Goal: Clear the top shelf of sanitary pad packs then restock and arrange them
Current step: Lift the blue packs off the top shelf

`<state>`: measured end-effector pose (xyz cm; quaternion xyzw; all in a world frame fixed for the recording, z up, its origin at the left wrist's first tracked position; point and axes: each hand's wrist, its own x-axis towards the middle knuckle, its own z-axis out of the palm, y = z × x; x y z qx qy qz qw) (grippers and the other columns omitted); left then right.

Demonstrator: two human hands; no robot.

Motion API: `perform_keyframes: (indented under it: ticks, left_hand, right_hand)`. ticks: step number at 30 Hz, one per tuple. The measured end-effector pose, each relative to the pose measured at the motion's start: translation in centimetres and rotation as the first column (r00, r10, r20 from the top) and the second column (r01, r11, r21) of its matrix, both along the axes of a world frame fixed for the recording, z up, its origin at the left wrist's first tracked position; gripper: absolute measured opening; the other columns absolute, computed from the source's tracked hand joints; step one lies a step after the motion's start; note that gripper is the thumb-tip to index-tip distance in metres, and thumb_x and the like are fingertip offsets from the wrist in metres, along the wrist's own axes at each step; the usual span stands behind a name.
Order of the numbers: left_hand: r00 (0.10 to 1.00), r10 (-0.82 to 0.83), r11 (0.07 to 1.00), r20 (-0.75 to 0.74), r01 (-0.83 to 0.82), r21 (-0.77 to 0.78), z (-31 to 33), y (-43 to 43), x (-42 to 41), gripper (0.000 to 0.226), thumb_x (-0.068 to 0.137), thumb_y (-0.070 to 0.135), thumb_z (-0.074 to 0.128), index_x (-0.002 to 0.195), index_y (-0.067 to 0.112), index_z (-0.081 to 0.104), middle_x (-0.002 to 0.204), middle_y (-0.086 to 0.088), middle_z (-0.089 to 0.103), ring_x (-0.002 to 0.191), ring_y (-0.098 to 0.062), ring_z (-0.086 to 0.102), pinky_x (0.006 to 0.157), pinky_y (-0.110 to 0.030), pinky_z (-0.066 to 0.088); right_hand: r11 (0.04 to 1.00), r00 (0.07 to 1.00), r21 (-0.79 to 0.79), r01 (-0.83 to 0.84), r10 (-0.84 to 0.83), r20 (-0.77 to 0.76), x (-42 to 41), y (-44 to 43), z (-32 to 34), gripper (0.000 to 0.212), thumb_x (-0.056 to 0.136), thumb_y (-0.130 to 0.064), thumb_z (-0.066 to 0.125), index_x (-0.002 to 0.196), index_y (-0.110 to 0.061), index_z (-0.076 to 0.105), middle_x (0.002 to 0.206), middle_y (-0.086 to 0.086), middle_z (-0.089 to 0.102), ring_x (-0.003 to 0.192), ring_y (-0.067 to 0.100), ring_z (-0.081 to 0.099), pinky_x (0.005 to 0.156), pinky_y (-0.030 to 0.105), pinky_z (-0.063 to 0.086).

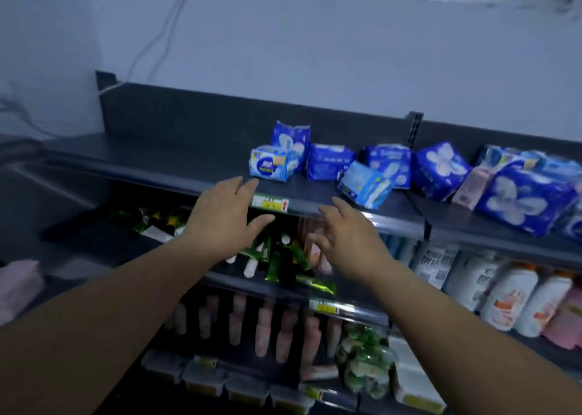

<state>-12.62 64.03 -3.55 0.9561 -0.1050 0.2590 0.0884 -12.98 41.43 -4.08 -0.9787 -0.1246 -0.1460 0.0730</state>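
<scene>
Blue packs run rightward along the top shelf, just above the empty, spread left hand (nearest) and right hand.

No print here is sharp enough to read. The light blue pack at the left end of the row on the top shelf bears white characters on a dark blue oval, all blurred. The yellow price tag on that shelf's near edge shows smeared digits and a red mark; the white bottles at lower right carry dark, blurred characters
</scene>
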Motion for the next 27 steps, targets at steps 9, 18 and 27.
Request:
perform_keyframes:
  ticks: [9, 18, 27]
  left_hand:
    - [1.000, -0.004, 0.999, 0.027, 0.006, -0.047, 5.2, 0.4, 5.7, 0.080, 0.090, 0.061, 0.049, 0.153, 0.019, 0.021, 0.157, -0.009, 0.025, 0.142, -0.027, 0.027, 0.112, -0.042, 0.031]
    - [0.993, -0.096, 0.985, -0.063, 0.086, -0.149, 8.4, 0.8, 20.1, 0.077, 0.091, 0.058, 0.050, 0.153, 0.022, 0.020, 0.157, -0.009, 0.021, 0.141, -0.029, 0.027, 0.110, -0.044, 0.034]
    - [0.975, -0.167, 0.986, -0.149, 0.165, -0.022, 9.7, -0.1, 36.7, 0.079, 0.092, 0.051, 0.056, 0.154, 0.025, 0.014, 0.161, -0.008, 0.006, 0.148, -0.031, 0.004, 0.114, -0.048, 0.029]
  right_hand:
    - [0.998, 0.998, 0.053, 0.034, -0.037, 0.050, 3.6, 0.6, 4.0, 0.066, 0.097, -0.044, 0.052, 0.153, -0.020, 0.025, 0.163, 0.006, 0.011, 0.147, 0.027, 0.019, 0.117, 0.040, 0.026]
    - [0.971, 0.973, 0.065, 0.228, -0.231, 0.028, 14.2, 1.0, 5.9, 0.067, 0.096, -0.041, 0.055, 0.152, -0.020, 0.025, 0.163, 0.004, 0.007, 0.147, 0.027, 0.018, 0.116, 0.038, 0.027]
    - [0.900, 0.898, -0.018, 0.436, -0.436, -0.048, 29.7, 1.7, 6.5, 0.081, 0.090, -0.031, 0.065, 0.154, -0.034, 0.014, 0.163, -0.003, -0.010, 0.149, 0.032, -0.012, 0.117, 0.051, 0.023]
